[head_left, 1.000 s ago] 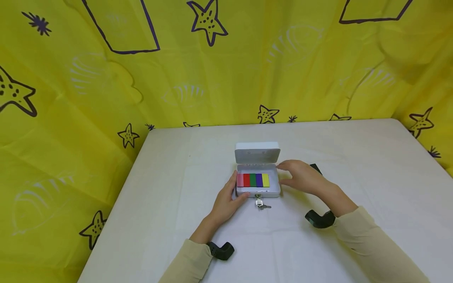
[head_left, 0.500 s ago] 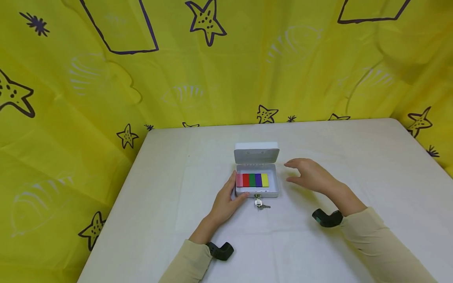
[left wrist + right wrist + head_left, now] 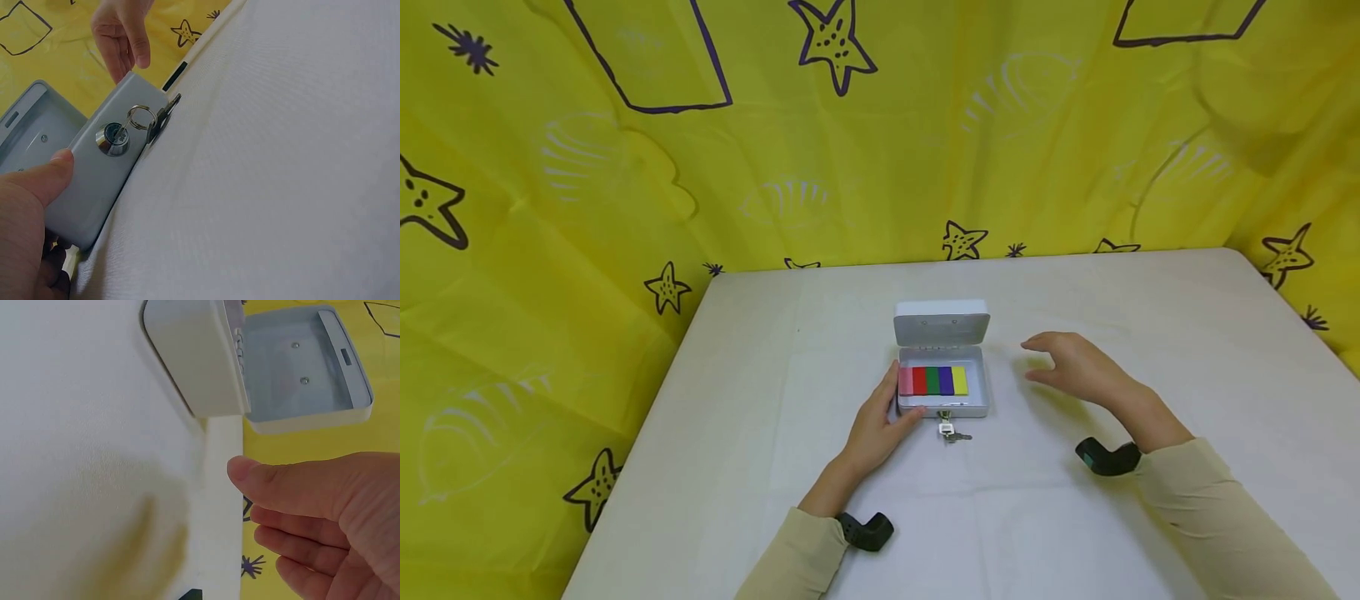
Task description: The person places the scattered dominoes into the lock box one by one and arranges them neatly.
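A small white metal cash box [image 3: 976,400] stands on the table with its lid [image 3: 942,325] raised. Inside lies a row of coloured strips [image 3: 933,381]: pink, red, green, purple and yellow. A key sits in the front lock [image 3: 113,139], and a spare key [image 3: 161,119] hangs from its ring. My left hand [image 3: 874,429] grips the box's left front corner, thumb on the front face, fingers along the left side. My right hand [image 3: 1078,367] hovers to the right of the box, apart from it, holding nothing, thumb and fingers spread loosely.
The box rests on a white-covered table [image 3: 790,350]. Behind it hangs a yellow patterned curtain [image 3: 895,150]. Each wrist carries a black camera mount [image 3: 867,532]. A small black object [image 3: 175,75] shows beyond the box in the left wrist view.
My right hand has left the box's right side and moved away to the right. My left hand keeps its hold, and the box and its contents stay in place.
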### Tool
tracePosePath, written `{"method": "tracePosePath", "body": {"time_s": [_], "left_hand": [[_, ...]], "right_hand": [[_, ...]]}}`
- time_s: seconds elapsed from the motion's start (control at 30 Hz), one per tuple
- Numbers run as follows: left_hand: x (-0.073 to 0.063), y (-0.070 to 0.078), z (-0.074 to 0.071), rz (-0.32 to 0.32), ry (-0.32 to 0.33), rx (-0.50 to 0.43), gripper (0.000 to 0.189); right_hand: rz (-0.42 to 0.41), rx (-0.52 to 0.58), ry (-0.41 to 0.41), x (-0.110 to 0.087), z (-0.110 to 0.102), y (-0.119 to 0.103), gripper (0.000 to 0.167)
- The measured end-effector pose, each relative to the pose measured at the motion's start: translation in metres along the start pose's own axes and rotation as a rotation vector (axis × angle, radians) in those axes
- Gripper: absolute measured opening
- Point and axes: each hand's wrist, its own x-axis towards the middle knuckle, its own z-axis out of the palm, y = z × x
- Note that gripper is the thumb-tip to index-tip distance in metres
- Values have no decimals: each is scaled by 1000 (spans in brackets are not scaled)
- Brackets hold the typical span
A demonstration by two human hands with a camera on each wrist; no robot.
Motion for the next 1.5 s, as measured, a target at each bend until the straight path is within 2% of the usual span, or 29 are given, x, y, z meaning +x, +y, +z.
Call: {"method": "tracePosePath", "body": {"time_s": [0.5,0.73,1.13,1.5], "left_hand": [[1,-1,0,-3,-2,2,81],[0,1,-1,-12,-5,-2,81],[0,0,0,-4,2,5,81],[-1,0,-1,-11,0,2,82]], "right_hand": [[68,30,-25,-6,-4,20,43],[61,18,-30,-6,-4,33,44],[117,40,-87,-4,-6,44,46],[57,-10,-111,-2,-9,54,44]]}}
